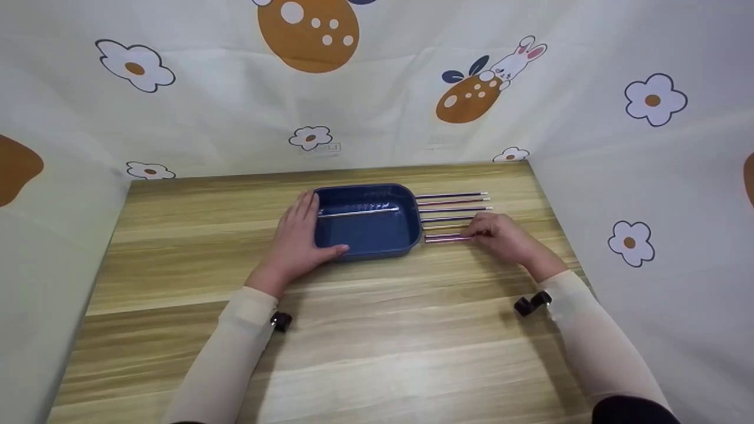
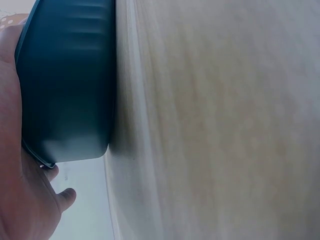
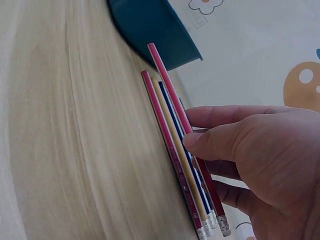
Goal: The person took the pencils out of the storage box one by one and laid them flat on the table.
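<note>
My right hand (image 1: 498, 235) pinches a pinkish-red pencil (image 3: 169, 87) between thumb and fingertips, slightly above the others, its eraser end towards my palm. Under it lies another red pencil (image 3: 166, 129); beside that are a yellow pencil (image 3: 172, 122) and dark blue ones. The head view shows several pencils in a row, including a blue pencil (image 1: 450, 195) at the back, to the right of a dark blue rectangular container (image 1: 365, 255). My left hand (image 1: 294, 241) holds the container's left end, thumb over the front rim, fingers along the left side. A thin yellowish rod (image 1: 359, 213) lies inside.
The wood-grain tabletop (image 1: 389, 353) extends in front of the container and to its left. A printed cloth (image 1: 389, 106) with flowers and rabbits stands behind the table and along both sides. Small black cameras (image 1: 533, 303) sit at both wrists.
</note>
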Available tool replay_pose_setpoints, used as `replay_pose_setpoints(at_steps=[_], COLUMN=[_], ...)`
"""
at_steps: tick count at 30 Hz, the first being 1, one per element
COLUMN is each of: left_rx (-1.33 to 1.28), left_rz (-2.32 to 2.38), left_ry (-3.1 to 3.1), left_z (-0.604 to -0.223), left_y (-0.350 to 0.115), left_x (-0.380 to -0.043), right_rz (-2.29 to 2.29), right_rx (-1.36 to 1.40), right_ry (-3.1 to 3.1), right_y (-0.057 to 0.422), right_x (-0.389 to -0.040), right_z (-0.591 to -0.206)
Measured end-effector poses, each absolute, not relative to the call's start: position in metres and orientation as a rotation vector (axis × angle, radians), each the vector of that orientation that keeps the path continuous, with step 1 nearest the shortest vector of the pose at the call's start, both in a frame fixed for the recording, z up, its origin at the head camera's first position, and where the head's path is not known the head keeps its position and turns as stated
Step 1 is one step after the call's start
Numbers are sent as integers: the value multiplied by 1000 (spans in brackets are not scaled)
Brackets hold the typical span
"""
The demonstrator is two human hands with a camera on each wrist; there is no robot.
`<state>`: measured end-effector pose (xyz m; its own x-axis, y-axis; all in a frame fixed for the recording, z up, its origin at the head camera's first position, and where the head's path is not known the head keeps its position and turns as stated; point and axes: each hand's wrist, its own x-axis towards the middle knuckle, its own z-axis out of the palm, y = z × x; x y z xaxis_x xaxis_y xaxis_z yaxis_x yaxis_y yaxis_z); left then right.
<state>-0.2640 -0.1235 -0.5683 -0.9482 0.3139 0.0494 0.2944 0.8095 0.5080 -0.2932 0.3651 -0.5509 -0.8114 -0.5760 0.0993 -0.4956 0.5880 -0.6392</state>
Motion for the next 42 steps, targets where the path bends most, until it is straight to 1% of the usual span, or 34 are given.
replay_pose_setpoints(at_steps=[5,12,24,33,42], left_rx=[500,525,524,517,520], left_rz=[815,810,807,806,823], left_ry=[2956,2985,2985,2985,2982], left_z=[-569,-569,-569,-570,-570], left_y=[-123,-123,-123,-124,-123], left_x=[-264,-264,-264,-264,-264], right_rz=[-1018,-1023,-991,-933,-897], right_rx=[-852,-885,-848,-930,-949], right_ry=[2684,2667,2692,2753,2779], right_y=[366,367,366,363,365], right_x=[-292,-292,-291,-291,-291], right_z=[-557,-561,-564,-566,-568])
